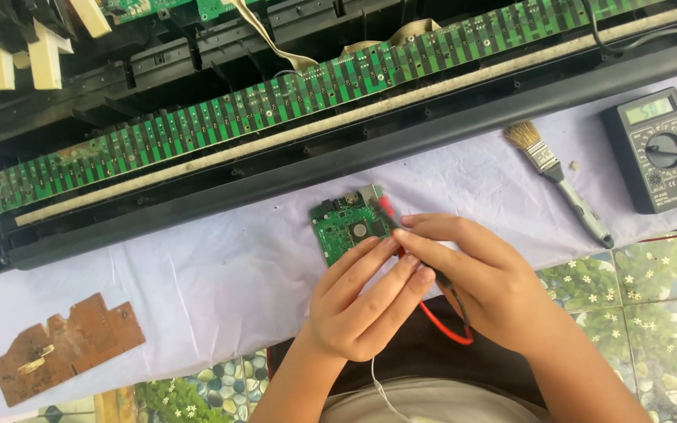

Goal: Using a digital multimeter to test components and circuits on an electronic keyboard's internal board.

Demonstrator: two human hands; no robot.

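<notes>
Both hands meet near the middle of the near edge of the surface (197, 290), which is draped in a pale lilac cloth. The right hand (486, 274) has its grip pinched on a red multimeter probe (392, 217), fingers pressed along its shaft, with the tip set down on a small green circuit board (346, 227). The probe's red lead (444, 327) loops out below the hand. The left hand (362, 301) lies just beside the right, its fingers extended and close together, the fingertips (381, 244) touching the near edge of the small board and resting against the probe; it encloses nothing that I can see.

Along the far edge of the surface lies an opened electronic keyboard (338, 149), black-cased, with a long green contact board (291, 98) running its length and a beige ribbon cable (276, 47) curling above it. Loose white keys (9, 55) sit at the far left corner. Toward the right edge stand a black digital multimeter (658, 149) and, between it and the hands, a paintbrush (558, 180) with a grey handle. Near the left near corner lies a brown, bare circuit board (64, 345) with an irregular outline, well apart from the hands.
</notes>
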